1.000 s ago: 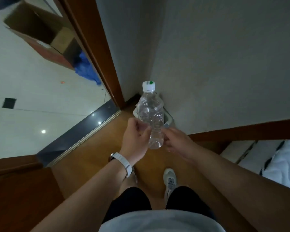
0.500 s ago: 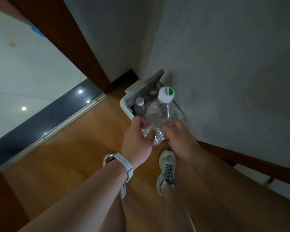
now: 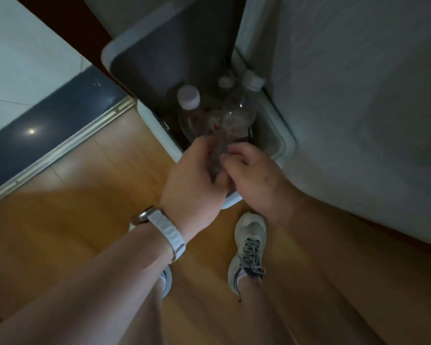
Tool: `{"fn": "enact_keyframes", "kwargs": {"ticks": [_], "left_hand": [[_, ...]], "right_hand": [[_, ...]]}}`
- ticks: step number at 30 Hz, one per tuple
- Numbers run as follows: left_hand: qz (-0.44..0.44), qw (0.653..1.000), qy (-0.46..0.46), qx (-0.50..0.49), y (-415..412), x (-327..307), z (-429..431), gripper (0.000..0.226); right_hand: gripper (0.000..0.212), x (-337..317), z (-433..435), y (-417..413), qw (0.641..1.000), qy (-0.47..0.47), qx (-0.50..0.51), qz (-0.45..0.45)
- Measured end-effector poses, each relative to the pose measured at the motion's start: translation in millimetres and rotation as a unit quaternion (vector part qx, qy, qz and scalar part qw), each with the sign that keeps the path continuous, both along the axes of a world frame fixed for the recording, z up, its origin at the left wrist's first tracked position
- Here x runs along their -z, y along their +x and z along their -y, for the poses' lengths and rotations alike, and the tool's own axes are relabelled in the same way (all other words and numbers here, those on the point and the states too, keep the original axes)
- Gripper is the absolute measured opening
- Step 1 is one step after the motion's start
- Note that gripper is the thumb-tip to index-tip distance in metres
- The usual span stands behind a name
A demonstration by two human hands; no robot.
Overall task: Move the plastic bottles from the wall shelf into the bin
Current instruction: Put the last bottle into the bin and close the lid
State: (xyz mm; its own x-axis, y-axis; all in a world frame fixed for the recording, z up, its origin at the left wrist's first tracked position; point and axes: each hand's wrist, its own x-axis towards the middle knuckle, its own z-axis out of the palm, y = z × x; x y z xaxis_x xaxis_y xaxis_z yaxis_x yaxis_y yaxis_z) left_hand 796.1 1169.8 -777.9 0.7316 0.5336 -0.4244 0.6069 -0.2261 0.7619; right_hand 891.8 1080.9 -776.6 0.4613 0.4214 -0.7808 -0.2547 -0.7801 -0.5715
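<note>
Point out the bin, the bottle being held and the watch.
bin (image 3: 151,119): head view, white left rim.
held bottle (image 3: 240,113): head view, clear body below the cap.
watch (image 3: 168,231): head view, white strap on the left wrist.

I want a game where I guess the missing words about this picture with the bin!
1. The left hand and right hand both grip one clear plastic ____.
2. The lid of the bin is not shut but ____.
3. The watch strap is on the ____ wrist.
4. The round cap nearest the left hand is coloured ____.

Missing words: bottle, open, left, white.
</note>
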Motion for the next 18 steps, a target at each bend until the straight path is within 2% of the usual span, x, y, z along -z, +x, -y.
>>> {"fn": "enact_keyframes", "kwargs": {"ticks": [1,3,5,9,13,16,18], "left_hand": [[0.003,0.999,0.038,0.007,0.8,0.2,-2.1,0.035],[0.008,0.994,0.112,-0.008,4.0,0.9,-8.6,0.039],[0.014,0.987,0.16,-0.031,8.9,1.6,-16.4,0.049],[-0.023,0.985,0.168,-0.015,24.6,0.4,-28.1,0.071],[-0.031,0.984,0.168,0.052,36.3,9.5,-31.6,0.082],[-0.023,0.98,0.189,0.061,38.2,20.1,-35.2,0.083],[0.002,0.981,0.193,0.039,37.9,24.3,-39.1,0.08]], "right_hand": [[0.022,-1.6,-1.5,-0.4,1.0,0.003,-0.01,-0.008],[0.031,-6.1,-6.6,2.4,1.0,0.007,-0.001,0.008],[0.038,-6.4,-10.5,8.8,0.996,0.005,0.021,0.088],[0.06,-5.1,-17.7,31.0,0.962,0.013,0.004,0.272],[0.068,3.6,-33.6,46.5,0.925,0.021,-0.114,0.361],[0.05,16.0,-40.7,50.4,0.855,0.015,-0.224,0.467],[0.048,20.9,-43.4,51.9,0.822,-0.004,-0.272,0.5]]}}
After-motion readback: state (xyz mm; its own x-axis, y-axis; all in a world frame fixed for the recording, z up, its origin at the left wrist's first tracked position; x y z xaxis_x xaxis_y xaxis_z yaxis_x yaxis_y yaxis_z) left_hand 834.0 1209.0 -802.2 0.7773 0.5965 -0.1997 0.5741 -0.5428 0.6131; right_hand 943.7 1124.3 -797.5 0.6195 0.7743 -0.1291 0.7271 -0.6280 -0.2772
